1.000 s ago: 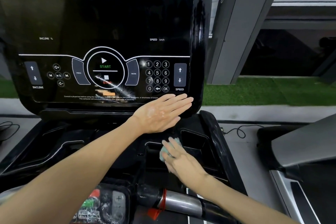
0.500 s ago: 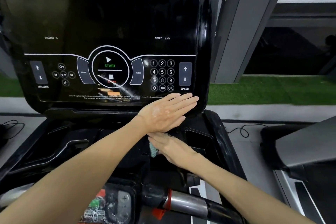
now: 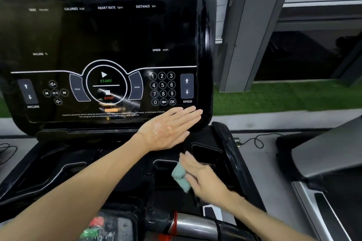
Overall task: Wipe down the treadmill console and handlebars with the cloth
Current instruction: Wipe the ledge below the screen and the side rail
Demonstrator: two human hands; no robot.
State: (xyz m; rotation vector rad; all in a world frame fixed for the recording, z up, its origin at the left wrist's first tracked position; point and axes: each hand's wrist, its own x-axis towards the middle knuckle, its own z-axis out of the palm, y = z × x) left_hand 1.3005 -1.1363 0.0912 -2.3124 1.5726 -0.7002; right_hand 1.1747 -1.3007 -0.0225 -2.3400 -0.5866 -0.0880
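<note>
The black treadmill console (image 3: 117, 35) with its keypad and START/STOP buttons fills the upper left. My left hand (image 3: 168, 129) lies flat, fingers straight, against the console's lower right corner. Below it, my right hand (image 3: 205, 180) holds a bunched pale green cloth (image 3: 179, 177) over the black tray (image 3: 207, 152) under the console. That hand is motion-blurred. A silver and black handlebar (image 3: 195, 225) with a red ring crosses the bottom of the view.
A small control pad (image 3: 109, 227) with red and green buttons sits at the bottom centre. A second treadmill (image 3: 323, 162) stands to the right. A cable (image 3: 256, 141) lies on the grey floor, with green turf (image 3: 274, 96) and a grey pillar (image 3: 248, 35) behind.
My right hand slid the cloth left under my left hand, then back right and toward me across the tray. My left hand stayed on the console corner.
</note>
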